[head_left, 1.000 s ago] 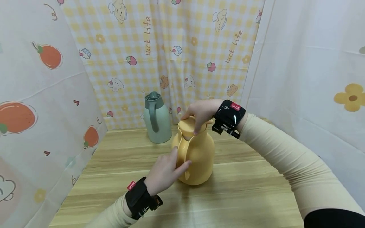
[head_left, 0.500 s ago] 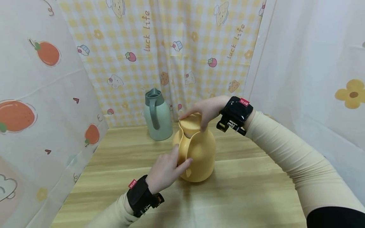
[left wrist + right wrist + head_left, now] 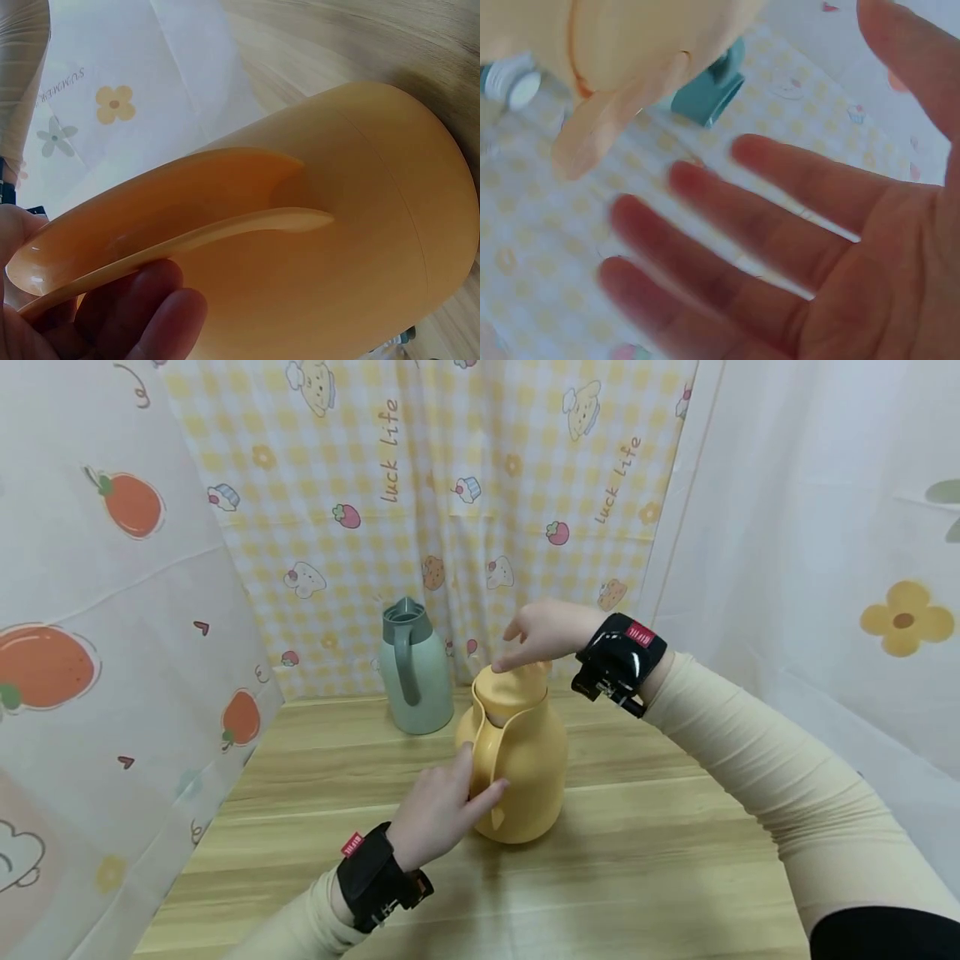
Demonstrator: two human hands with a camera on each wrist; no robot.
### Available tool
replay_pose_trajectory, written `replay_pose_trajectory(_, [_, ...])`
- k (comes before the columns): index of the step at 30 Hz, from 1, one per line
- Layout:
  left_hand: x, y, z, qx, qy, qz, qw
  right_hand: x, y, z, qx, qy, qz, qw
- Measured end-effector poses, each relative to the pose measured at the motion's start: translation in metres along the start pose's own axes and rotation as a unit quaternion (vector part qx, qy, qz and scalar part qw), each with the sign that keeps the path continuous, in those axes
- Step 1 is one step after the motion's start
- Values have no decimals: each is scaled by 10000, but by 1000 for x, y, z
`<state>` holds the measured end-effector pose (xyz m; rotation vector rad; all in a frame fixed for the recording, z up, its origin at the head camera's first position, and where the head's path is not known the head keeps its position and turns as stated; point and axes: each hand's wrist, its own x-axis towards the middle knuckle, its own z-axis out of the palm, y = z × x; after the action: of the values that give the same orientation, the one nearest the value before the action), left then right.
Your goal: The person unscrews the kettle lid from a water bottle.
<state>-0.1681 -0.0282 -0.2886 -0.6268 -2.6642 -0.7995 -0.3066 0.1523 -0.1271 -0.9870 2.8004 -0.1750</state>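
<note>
A yellow thermos jug (image 3: 536, 777) stands upright on the wooden table, its handle towards me. My left hand (image 3: 435, 810) grips that handle (image 3: 180, 240), with fingers curled round it in the left wrist view. A round yellow lid (image 3: 513, 692) sits in the jug's mouth. Just above and behind the lid is my right hand (image 3: 547, 631); its fingers are spread and hold nothing. In the right wrist view, the fingers (image 3: 727, 217) are apart from the jug's spout (image 3: 592, 139).
Behind and left of the yellow jug, a pale green thermos jug (image 3: 420, 681) stands near the back curtain (image 3: 360, 552). A white-capped container (image 3: 521, 88) shows at the edge of the right wrist view. Printed curtains also hang at both sides.
My right hand held the lid's rim with its fingers; it has let go and risen slightly above it, fingers spread. My left hand keeps its grip on the handle.
</note>
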Motion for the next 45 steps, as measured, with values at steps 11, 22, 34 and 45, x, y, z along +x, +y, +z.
replay_pose_trajectory(11, [0, 1, 5, -85, -134, -146, 9998, 1, -28, 34, -1058, 431, 109, 9934])
replay_pose_trajectory(22, [-5, 2, 7, -105, -101, -195, 9997, 4, -11, 31, -507, -97, -1092, 9927])
replay_pose_trajectory(34, [4, 2, -1, -340, -475, -228, 9980, -17, 7, 23, 547, 214, -1169, 9914])
replay_pose_trajectory(45, [54, 1, -91, -104, -1274, 404, 9910, -79, -2, 140, 4756, 2658, -1018, 8323])
